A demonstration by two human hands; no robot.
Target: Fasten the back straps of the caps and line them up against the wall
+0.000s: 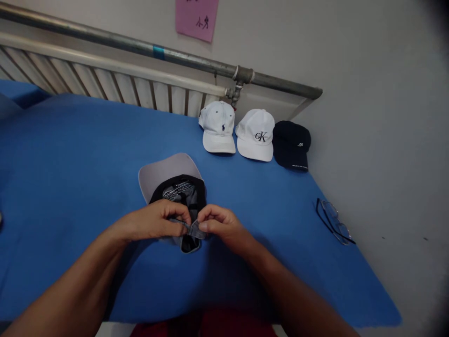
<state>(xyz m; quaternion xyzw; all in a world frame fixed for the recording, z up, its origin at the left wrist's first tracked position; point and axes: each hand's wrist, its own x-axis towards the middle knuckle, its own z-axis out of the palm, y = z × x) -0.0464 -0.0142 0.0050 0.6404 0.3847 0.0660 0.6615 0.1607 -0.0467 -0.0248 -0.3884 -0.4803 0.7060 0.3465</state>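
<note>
pinching cap strap, hands together, three caps beyond

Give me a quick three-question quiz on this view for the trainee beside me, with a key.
1. True or false: both hands pinch the strap at the back of the upturned grey cap.
2. How many caps stand in the row by the wall? A) two B) three C) four
3. What lies on the blue cloth near its right edge?

Key
1. True: the left hand and the right hand meet on the strap.
2. B: a white cap with a small dark logo, a white cap with letters and a dark cap.
3. A pair of glasses.
</note>
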